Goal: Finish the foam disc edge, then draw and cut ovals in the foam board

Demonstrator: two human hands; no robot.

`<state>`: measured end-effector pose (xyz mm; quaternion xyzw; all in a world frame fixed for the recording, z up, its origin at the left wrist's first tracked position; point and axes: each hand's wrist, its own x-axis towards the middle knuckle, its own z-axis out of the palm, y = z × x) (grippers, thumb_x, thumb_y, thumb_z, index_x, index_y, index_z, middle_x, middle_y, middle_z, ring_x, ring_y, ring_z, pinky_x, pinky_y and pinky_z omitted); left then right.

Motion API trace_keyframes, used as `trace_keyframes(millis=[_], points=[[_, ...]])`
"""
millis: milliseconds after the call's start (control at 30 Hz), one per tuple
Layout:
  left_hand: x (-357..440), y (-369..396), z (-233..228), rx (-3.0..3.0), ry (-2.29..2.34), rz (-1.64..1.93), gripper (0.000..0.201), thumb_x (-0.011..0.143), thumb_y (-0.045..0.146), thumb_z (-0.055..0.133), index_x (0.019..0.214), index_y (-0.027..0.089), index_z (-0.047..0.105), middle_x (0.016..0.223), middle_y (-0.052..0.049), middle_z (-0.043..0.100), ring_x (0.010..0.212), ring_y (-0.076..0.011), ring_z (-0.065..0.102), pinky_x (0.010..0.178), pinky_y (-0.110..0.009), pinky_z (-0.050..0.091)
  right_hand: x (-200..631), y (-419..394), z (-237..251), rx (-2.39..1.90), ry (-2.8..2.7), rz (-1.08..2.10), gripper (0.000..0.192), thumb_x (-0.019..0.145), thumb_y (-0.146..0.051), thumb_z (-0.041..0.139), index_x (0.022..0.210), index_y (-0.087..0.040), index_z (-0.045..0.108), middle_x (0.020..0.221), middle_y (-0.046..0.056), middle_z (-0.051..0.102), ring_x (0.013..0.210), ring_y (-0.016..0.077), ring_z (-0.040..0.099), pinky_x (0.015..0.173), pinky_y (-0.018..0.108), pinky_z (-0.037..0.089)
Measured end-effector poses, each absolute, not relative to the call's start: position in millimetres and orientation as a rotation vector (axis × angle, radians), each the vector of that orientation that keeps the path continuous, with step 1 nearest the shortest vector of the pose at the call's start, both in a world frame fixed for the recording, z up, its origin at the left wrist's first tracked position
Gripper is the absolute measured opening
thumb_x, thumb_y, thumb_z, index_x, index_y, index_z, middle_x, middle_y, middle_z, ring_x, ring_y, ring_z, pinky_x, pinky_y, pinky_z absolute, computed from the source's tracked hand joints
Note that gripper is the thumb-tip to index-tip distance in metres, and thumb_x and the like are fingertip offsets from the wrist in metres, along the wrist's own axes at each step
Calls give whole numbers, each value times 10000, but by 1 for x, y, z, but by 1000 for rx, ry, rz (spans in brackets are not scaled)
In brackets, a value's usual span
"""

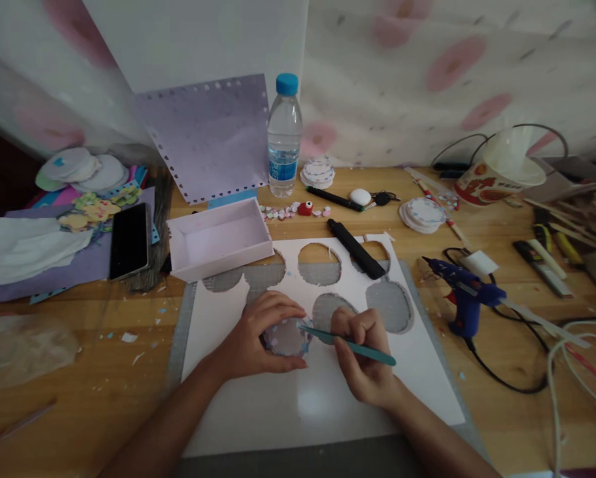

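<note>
Head view looks down on a wooden desk (497, 425) with a large white sheet (288, 405) lying on a grey cutting mat (178, 332); several round holes are already cut out of the sheet. The left hand (258, 335) lies flat on the sheet, its fingers (282, 309) curled and spread around a small round template (286, 337) with a scalloped, dotted edge, pressing it down. The right hand (362, 362) pinches a teal craft knife (347, 342) like a pen, fingers pressed together on the handle, its tip touching the right rim of the template, just beside the left thumb.

Around the work: a shallow white box (220, 240) sits at the sheet's upper left corner, a black tool (356, 249) lies across the sheet's top edge, a water bottle (284, 136) stands behind, and a blue glue gun (464, 292) rests to the right with its cord trailing over the desk.

The main risk, as I judge it, is the blade's closeness to the left fingertips: a slip along the rim could nick the thumb. If pressure on the template eases, it could shift and the cut would wander off the outline. The thin strips of sheet left between holes look prone to tearing if the blade drags
</note>
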<state>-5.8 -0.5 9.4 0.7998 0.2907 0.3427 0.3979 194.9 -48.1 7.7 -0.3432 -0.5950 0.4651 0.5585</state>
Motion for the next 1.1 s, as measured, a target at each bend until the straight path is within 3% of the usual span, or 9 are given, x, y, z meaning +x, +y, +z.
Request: trace_keyframes(millis=[600,1100], points=[[-5,0,11,2031,736,869,573,650,391,846,1147,213,622,1052,-86,672,1021,-252,589,921,-401,453,196,-47,7,-801,-1528,977,176,922,-133,410,849,-247,299,670,-47,327,613,151,342,564,292,297],[-5,-1,12,2028,738,865,561,665,413,832,1148,221,622,1056,-94,673,1025,-259,588,919,-413,459,196,-48,6,-797,-1391,1133,168,957,-206,424,844,-254,310,698,-37,308,630,160,334,562,296,282]])
